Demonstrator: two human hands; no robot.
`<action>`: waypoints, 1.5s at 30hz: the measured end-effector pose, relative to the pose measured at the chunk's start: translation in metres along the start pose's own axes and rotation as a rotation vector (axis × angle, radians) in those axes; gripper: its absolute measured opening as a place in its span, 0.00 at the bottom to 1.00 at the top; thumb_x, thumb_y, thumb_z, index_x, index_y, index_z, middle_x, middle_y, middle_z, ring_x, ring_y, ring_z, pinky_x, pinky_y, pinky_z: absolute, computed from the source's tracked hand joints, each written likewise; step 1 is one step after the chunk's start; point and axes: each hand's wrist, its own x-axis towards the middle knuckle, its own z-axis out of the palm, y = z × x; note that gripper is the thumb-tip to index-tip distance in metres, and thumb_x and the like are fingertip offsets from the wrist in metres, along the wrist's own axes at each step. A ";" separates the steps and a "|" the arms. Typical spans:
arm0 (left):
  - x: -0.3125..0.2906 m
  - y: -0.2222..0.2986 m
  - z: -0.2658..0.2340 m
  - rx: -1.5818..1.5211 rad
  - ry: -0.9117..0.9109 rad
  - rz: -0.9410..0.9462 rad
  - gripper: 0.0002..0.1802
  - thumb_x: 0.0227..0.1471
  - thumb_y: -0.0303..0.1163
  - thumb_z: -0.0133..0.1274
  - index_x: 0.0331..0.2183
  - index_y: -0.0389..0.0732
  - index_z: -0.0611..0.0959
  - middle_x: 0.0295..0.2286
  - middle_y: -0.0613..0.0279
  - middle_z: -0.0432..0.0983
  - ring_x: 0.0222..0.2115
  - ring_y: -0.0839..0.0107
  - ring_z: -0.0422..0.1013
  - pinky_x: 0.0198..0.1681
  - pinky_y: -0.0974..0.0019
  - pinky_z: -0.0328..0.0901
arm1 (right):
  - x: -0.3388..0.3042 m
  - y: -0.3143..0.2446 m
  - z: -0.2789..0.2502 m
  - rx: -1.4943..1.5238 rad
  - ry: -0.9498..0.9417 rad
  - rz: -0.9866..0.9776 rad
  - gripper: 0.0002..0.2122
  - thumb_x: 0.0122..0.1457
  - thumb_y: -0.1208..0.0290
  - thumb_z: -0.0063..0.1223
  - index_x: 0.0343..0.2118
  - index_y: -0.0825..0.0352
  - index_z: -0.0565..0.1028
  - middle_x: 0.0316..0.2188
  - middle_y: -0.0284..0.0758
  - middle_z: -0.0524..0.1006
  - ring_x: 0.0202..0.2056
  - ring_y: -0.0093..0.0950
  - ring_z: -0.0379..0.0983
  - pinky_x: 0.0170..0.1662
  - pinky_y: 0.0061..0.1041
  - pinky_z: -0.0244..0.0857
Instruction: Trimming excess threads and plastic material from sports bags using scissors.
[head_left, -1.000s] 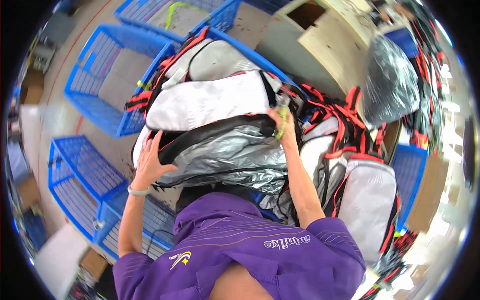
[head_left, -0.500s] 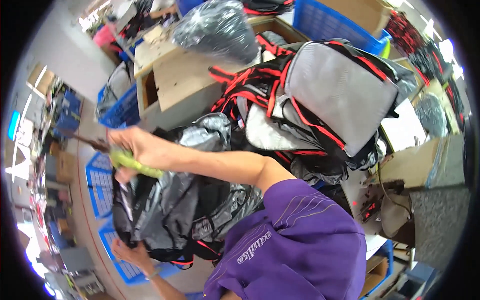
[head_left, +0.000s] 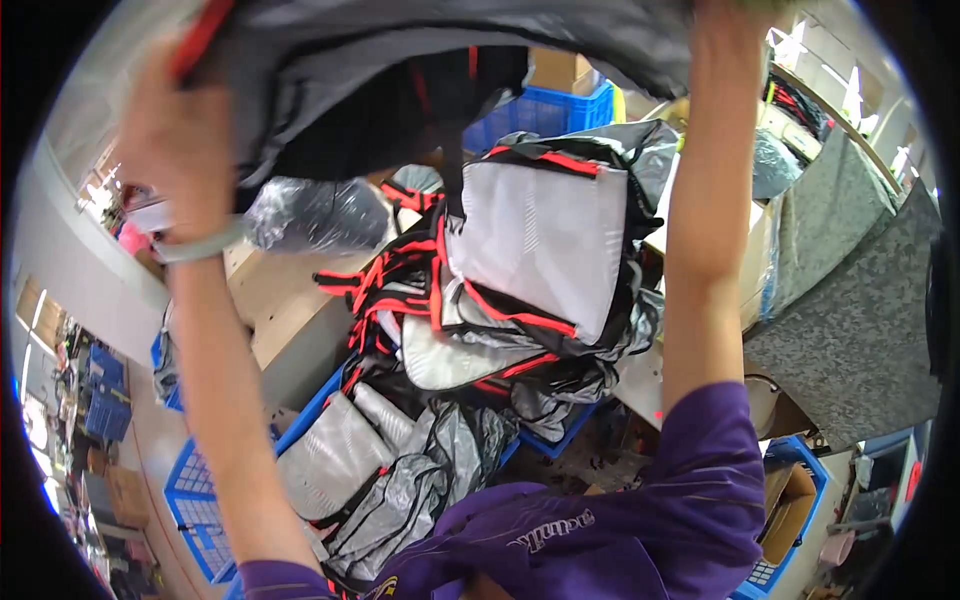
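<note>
A grey-and-black backpack (head_left: 370,65) with red trim is held up across the top of the head view, partly cut off by the frame. My left hand (head_left: 180,135), slightly blurred, grips its left edge near a red strip. My right hand (head_left: 735,20) is raised at the backpack's right end; its fingers are mostly beyond the top edge. A bit of yellow-green (head_left: 755,4) shows by that hand, matching the handle of the tool it held earlier. Below, grey backpacks (head_left: 540,245) with red-edged straps are stacked up.
More silver-grey bags (head_left: 395,480) lie in a blue crate (head_left: 190,500) near me. Behind stand a wooden bench (head_left: 285,290) with a clear plastic-wrapped bundle (head_left: 320,215) and another blue crate (head_left: 560,110). A grey speckled panel (head_left: 850,310) stands at right.
Both hands have risen from the crate at lower left, lifting the backpack to the top of the view. My right arm has swung across to the right. Bags beneath are now uncovered.
</note>
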 end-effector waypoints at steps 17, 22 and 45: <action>-0.338 0.386 0.162 -1.116 -1.703 -0.482 0.56 0.35 0.72 0.52 0.62 0.63 0.51 0.63 0.50 0.35 0.64 0.51 0.35 0.58 0.30 0.36 | -0.343 -0.083 -0.130 -0.093 0.314 1.348 0.12 0.51 0.76 0.60 0.26 0.63 0.64 0.13 0.23 0.61 0.11 0.12 0.54 0.12 0.13 0.45; -0.425 0.446 0.116 -0.890 -1.911 -0.410 0.52 0.39 0.77 0.39 0.62 0.64 0.53 0.63 0.49 0.35 0.64 0.49 0.29 0.54 0.25 0.19 | -0.361 -0.121 -0.150 -0.160 0.246 1.546 0.07 0.54 0.79 0.55 0.26 0.63 0.67 0.14 0.22 0.61 0.11 0.12 0.53 0.14 0.14 0.45; -0.496 0.043 -0.546 0.564 -1.721 -1.249 0.36 0.45 0.47 0.56 0.53 0.42 0.67 0.54 0.50 0.61 0.55 0.51 0.57 0.52 0.48 0.58 | -0.476 -0.434 0.076 0.849 -1.008 1.871 0.08 0.54 0.75 0.54 0.31 0.71 0.68 0.27 0.36 0.75 0.28 0.25 0.72 0.35 0.23 0.67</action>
